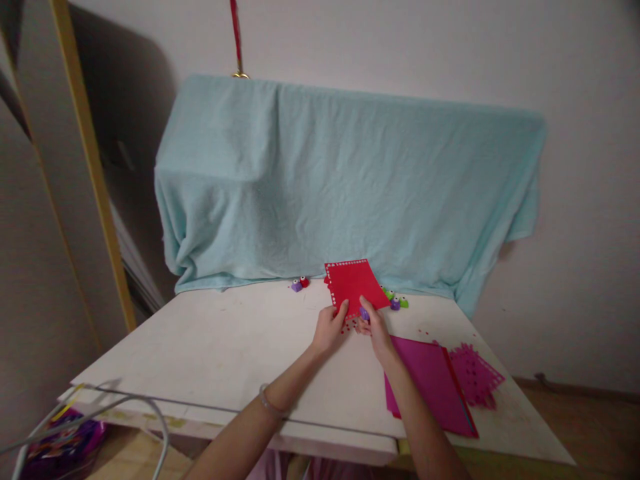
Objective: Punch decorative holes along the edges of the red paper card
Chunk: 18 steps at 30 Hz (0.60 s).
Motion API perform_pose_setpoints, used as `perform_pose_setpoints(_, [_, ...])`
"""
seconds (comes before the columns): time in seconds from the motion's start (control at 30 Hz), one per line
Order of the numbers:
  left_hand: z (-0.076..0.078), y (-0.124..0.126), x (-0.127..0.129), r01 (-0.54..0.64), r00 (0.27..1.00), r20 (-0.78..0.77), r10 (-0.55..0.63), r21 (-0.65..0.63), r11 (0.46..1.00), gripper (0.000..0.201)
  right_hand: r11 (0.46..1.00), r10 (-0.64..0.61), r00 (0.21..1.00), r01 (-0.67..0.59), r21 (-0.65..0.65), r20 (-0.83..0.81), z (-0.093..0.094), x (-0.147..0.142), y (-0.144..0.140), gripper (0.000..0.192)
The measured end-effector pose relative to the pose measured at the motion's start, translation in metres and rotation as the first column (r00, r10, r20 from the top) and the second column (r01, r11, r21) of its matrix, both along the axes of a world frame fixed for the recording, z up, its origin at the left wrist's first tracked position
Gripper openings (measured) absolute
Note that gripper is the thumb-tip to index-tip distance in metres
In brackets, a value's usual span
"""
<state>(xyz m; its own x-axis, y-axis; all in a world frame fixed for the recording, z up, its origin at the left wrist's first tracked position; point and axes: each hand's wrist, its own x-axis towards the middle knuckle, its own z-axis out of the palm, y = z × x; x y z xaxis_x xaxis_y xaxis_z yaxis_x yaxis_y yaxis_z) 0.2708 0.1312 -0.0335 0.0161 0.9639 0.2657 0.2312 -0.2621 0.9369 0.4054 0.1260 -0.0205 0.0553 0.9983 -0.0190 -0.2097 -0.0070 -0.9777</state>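
A red sheet of paper with rows of small punched holes along its top, left and bottom edges is held up over the white table. My left hand is closed on its lower left edge, thumb on top. My right hand grips a small purple paper punch at the sheet's lower edge, thumb pressing on it. The punch's jaw is hidden, and so is how far the paper sits in it. Tiny red cut-outs lie on the table below the sheet.
Purple and red punches stand at the back left; green and purple ones are behind the sheet on the right. A stack of magenta paper lies under my right forearm, beside punched magenta sheets. A light blue towel hangs behind.
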Motion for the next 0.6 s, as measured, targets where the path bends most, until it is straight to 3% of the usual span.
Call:
perform_pose_setpoints(0.4, [-0.001,0.0009,0.0008,-0.014,1.0,0.013,0.014,0.021,1.0,0.062,0.996,0.04,0.999,-0.037,0.086,-0.037,0.0059,-0.0019,-0.0051,0.056])
perform_pose_setpoints(0.6, [0.0007,0.0002,0.0003,-0.016,1.0,-0.011,0.017,0.024,1.0,0.063,0.997,0.048,0.998,-0.046,0.068,-0.029,0.004,-0.0009,-0.0055,0.055])
